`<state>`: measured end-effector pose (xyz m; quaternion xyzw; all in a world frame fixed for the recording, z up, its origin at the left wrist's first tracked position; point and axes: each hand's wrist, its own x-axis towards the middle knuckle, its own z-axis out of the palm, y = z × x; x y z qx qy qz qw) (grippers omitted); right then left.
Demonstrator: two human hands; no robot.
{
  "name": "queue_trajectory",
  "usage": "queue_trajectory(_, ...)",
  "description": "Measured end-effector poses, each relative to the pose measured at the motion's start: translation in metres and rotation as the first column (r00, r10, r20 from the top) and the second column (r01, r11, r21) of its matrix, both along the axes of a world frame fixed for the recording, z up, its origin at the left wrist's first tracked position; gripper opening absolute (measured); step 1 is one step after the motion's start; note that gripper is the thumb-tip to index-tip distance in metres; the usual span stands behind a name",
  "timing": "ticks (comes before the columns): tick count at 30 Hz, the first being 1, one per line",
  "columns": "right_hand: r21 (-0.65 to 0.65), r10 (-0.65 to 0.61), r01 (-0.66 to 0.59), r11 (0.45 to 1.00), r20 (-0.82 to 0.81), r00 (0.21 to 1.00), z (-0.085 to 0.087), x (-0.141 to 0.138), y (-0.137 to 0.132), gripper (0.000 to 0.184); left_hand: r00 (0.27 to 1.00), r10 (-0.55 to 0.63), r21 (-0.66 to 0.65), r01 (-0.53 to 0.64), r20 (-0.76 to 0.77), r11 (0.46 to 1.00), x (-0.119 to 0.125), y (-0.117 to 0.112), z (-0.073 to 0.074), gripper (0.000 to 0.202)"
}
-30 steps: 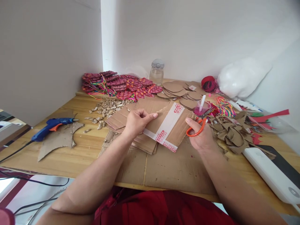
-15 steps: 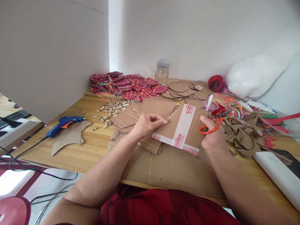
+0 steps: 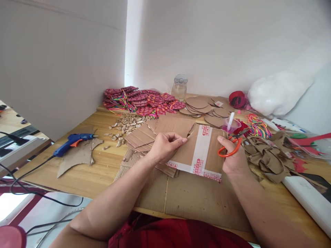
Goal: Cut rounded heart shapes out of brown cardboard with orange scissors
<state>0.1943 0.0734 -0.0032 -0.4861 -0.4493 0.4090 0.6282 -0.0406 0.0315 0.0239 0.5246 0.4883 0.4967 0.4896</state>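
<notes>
A flat piece of cardboard (image 3: 184, 156), with white and red printed tape across it and along its lower edge, is held up in front of me. My left hand (image 3: 167, 148) is closed in a pinch at its upper left edge. On the other side, my right hand (image 3: 234, 162) grips the right edge with the thumb on top. Orange-handled scissors (image 3: 239, 142) hang in that same right hand, blades pointing away to the upper right. Beneath the held piece lie more cut cardboard sheets (image 3: 174, 124), partly hidden by it and by my left hand.
A blue glue gun (image 3: 68, 144) rests on a cardboard scrap at left. Behind are pale seed-like pieces (image 3: 129, 123), decorated red pieces (image 3: 139, 100), a lidded jar (image 3: 179, 88) and cardboard discs (image 3: 199, 103). At right lie cardboard offcuts (image 3: 269, 155) and a white power-bank-like block (image 3: 305, 199).
The view has tilted up slightly, so everything sits a little lower. Both hands keep their hold on the cardboard, and the scissors stay in my right hand.
</notes>
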Motion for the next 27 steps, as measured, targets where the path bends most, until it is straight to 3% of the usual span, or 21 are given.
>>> queue_trajectory(4, -0.031, 0.065, -0.066, 0.997, -0.046, 0.997, 0.005, -0.004, -0.003, 0.023, 0.999, -0.010, 0.025, 0.009, 0.036, 1.000, 0.001, 0.000, -0.001, 0.049)
queue_trajectory(7, -0.056, 0.116, -0.118, 0.991, -0.038, 0.993, 0.005, -0.009, -0.007, 0.022, 1.000, -0.026, 0.024, 0.026, -0.014, 0.999, 0.001, 0.000, -0.003, 0.040)
queue_trajectory(11, -0.052, -0.052, 0.050, 0.997, -0.047, 0.998, 0.002, -0.005, -0.004, 0.027, 0.996, -0.033, 0.026, 0.035, -0.081, 0.999, 0.002, -0.001, -0.006, 0.032)
queue_trajectory(14, -0.044, -0.108, 0.107, 0.993, -0.005, 0.994, 0.001, 0.001, 0.001, 0.032, 0.993, -0.033, 0.048, 0.038, -0.113, 0.998, 0.002, -0.001, -0.008, 0.033)
queue_trajectory(23, -0.042, 0.062, -0.060, 0.997, 0.044, 0.997, 0.009, -0.006, -0.006, 0.030, 0.999, -0.011, 0.091, 0.015, -0.042, 0.996, 0.004, 0.000, -0.011, 0.032)
queue_trajectory(27, -0.045, 0.110, -0.108, 0.993, 0.044, 0.993, 0.009, -0.007, -0.007, 0.027, 0.999, -0.030, 0.046, 0.028, 0.045, 0.999, 0.004, 0.000, -0.010, 0.034)
